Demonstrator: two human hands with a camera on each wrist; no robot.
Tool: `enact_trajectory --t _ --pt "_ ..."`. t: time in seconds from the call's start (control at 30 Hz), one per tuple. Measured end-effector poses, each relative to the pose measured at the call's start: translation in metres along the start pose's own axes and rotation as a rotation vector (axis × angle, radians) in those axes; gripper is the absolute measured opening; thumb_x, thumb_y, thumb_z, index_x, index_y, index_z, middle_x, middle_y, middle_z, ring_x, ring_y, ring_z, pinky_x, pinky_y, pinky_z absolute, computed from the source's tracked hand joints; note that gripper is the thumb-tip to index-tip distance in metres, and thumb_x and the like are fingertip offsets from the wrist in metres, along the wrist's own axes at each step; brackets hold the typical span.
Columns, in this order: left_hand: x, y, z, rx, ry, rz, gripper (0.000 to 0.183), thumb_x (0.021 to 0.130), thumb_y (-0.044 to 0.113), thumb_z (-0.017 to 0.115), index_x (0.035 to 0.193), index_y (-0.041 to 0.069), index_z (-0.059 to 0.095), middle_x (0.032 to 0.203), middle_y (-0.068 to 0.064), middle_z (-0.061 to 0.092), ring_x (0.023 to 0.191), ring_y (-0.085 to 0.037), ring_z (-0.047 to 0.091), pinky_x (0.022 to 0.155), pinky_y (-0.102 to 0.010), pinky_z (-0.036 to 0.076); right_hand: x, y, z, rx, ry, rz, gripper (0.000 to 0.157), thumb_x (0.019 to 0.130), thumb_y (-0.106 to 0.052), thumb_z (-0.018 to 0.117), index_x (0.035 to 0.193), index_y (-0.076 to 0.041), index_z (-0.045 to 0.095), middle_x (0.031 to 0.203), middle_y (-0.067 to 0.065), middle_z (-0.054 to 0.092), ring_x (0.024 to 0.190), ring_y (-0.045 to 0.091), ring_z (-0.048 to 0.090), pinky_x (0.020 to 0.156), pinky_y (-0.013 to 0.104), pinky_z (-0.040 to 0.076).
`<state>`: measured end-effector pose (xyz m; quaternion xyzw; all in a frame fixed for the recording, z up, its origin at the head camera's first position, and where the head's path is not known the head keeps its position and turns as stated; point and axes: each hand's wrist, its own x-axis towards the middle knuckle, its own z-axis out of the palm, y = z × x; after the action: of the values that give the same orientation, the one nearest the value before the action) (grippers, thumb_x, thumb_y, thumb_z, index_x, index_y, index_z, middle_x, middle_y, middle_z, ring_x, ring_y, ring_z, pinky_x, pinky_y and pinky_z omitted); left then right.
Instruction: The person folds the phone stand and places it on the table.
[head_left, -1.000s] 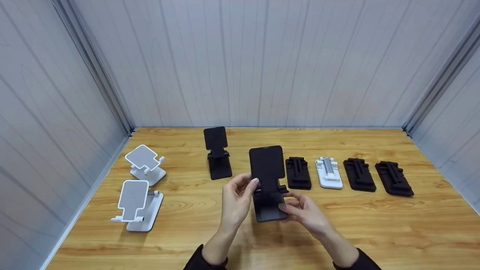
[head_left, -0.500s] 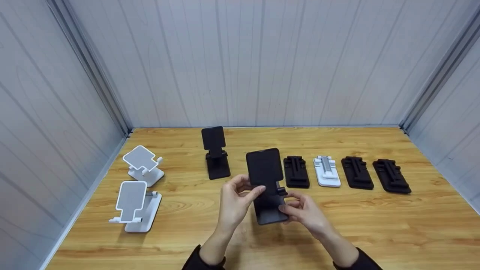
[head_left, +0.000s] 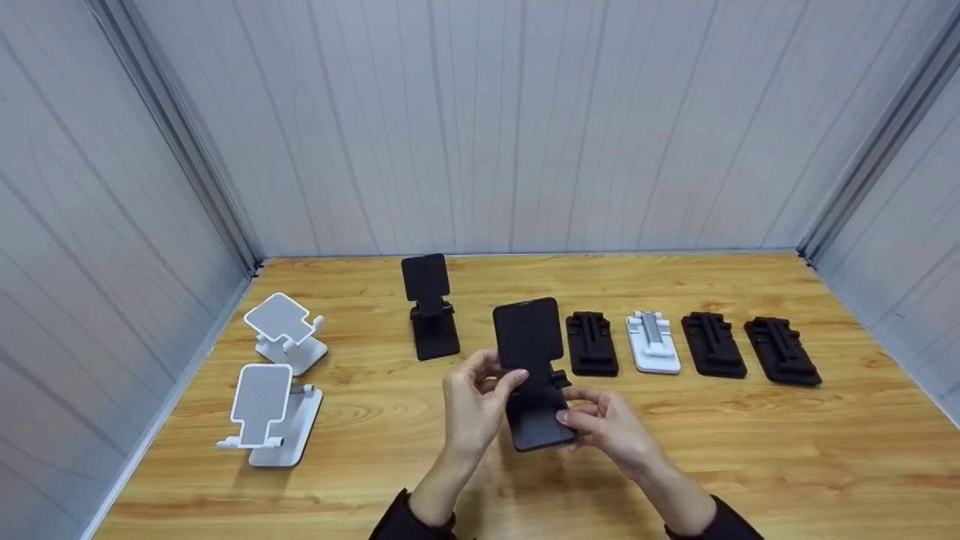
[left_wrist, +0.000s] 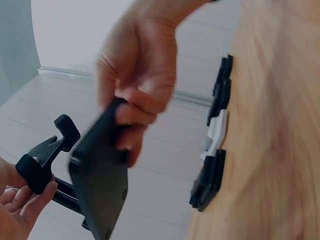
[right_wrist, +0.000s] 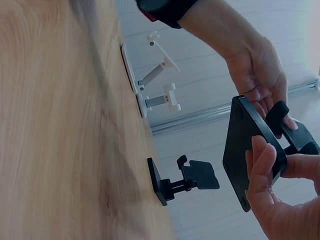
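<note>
An unfolded black phone stand (head_left: 528, 337) is held up over the near middle of the table. My left hand (head_left: 474, 409) pinches its neck just below the upper plate, thumb in front. With thumb and fingers, my right hand (head_left: 611, 433) grips the right edge of the flat base. The left wrist view shows that base (left_wrist: 102, 175) tilted in the right hand (left_wrist: 142, 70), while the left hand (left_wrist: 22, 210) holds the hinge side. In the right wrist view, the base (right_wrist: 245, 150) is clear of the wooden surface.
Two unfolded white phone stands (head_left: 264, 401) stand at the left. Another unfolded black stand (head_left: 435, 330) is farther back, left of centre. At the right, several folded stands lie in a row, one white (head_left: 654, 345) among black ones (head_left: 714, 345). Panel walls (head_left: 480, 127) enclose the table (head_left: 360, 480).
My left thumb has shifted from the stand's side edge onto the front of its neck. The held stand has dropped slightly and its upper plate has tilted a little. Other stands stay put.
</note>
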<state>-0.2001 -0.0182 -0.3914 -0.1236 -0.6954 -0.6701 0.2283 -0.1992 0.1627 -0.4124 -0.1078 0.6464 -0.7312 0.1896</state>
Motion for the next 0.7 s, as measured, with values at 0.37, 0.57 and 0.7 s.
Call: enact_trajectory --t 0.37,0.57,0.7 --pt "0.005 -0.019 -0.003 0.163 0.046 0.175 0.014 0.074 0.011 0.071 0.078 0.001 0.062 0.071 -0.006 0.062 0.068 -0.017 0.062 0.066 -0.022 0.053 -0.002 -0.001 0.003 0.074 -0.024 0.023 0.042 0.083 0.001 0.053 0.116 0.021 0.037 0.086 0.016 0.064 0.067 0.017 0.062 0.053 0.021 0.051" --pt "0.009 -0.027 -0.006 0.21 0.083 0.273 0.012 0.073 0.009 0.07 0.078 0.001 0.063 0.072 -0.006 0.063 0.069 -0.018 0.061 0.065 -0.023 0.053 -0.004 -0.002 0.006 0.09 -0.025 0.028 0.036 0.083 0.0 0.054 0.112 0.018 0.041 0.083 0.011 0.064 0.064 0.014 0.061 0.052 0.019 0.05" --pt "0.01 -0.032 -0.006 0.248 0.1 0.311 0.011 0.073 0.008 0.07 0.077 0.001 0.063 0.072 -0.005 0.062 0.069 -0.016 0.061 0.065 -0.022 0.053 -0.006 -0.004 0.008 0.1 -0.023 0.044 0.036 0.083 0.0 0.054 0.112 0.018 0.041 0.084 0.013 0.064 0.064 0.014 0.061 0.051 0.019 0.049"
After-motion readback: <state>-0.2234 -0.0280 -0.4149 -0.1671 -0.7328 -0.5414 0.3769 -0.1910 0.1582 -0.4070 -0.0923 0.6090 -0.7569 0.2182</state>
